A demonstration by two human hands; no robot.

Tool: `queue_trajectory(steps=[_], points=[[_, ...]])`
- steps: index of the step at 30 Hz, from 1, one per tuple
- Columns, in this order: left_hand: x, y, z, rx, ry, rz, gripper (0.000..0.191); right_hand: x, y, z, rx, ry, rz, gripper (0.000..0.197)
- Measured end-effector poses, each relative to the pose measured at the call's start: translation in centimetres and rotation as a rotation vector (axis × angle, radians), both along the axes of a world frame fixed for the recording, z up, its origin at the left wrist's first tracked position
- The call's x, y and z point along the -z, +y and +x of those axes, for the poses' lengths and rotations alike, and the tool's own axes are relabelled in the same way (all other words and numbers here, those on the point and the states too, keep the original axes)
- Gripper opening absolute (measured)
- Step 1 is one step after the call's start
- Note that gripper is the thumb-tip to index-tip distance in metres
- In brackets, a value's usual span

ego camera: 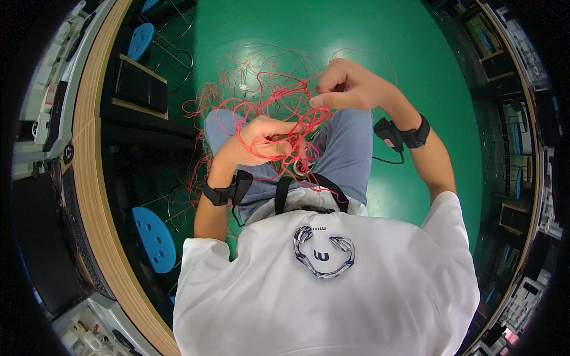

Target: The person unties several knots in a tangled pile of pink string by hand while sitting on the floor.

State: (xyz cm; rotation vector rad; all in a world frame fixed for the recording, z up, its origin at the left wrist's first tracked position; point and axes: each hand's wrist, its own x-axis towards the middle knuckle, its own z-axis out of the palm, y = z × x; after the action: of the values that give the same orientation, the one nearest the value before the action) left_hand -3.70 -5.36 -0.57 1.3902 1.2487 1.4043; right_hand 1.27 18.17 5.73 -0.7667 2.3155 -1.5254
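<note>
A loose tangle of thin red wire or cord [278, 94] spreads in front of me, above my knees and out over the floor. My left hand [265, 140] is closed around a bunch of its loops, and some strands run across the fingers. Up and to the right, my right hand [349, 86] pinches a strand between thumb and curled fingers at the tangle's right edge. More loops hang between the two hands, in front of my jeans [347, 142]. Strands trail down past my left forearm. Where the ends of the wire lie cannot be made out.
A wood-edged workbench [87, 133] with white equipment runs along the left. Blue round stools [153, 240] stand by it, close to trailing strands. The floor [427, 147] is green. Another bench row [530, 178] lines the right. Each wrist wears a black strapped device [403, 133].
</note>
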Motion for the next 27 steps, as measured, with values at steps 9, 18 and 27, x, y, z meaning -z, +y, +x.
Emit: queue_trajectory(steps=[9,18,27], points=[[1.4,1.5,1.8,0.177,-0.227,0.207,0.039,3.8,0.3,-2.3,0.069,-0.464,-0.868,0.038],[0.6,0.2,2.0,-0.265,-0.185,-0.082,0.031,2.2,3.7,-3.1,0.396,-0.414,-1.085,0.047],[1.1,-0.1,2.4,-0.127,-0.390,-0.137,0.012,2.9,11.5,-4.8,1.137,0.059,-0.430,0.034]])
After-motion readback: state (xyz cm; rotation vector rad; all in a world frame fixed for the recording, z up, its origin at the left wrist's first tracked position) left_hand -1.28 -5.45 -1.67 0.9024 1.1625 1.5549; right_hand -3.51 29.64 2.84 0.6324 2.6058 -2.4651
